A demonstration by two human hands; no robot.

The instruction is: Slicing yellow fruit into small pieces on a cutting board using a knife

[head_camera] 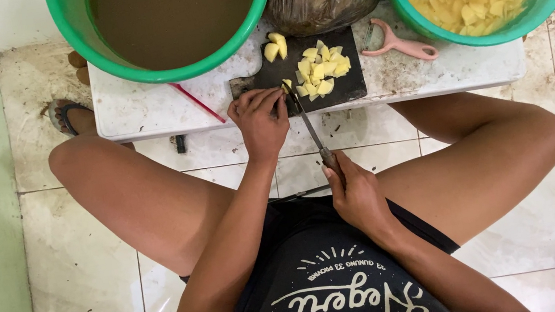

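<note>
Knife blade rests on pale potato piece atop dark board

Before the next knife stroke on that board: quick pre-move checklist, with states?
1. Knife grip: right hand wraps the handle of the knife. Ok.
2. Piece held down: left hand presses at the near edge of the cutting board, fingers curled; the piece under them is hidden. Cannot tell.
3. Finger clearance: the blade lies right against the left fingertips. Not ok.
4. Board room: the cut potato pieces pile up close behind the blade. Not ok.
5. Board support: it lies flat on the white table, near the front edge. Ok.
6. Peeler: off the board, out of the blade's way. Ok.
</note>
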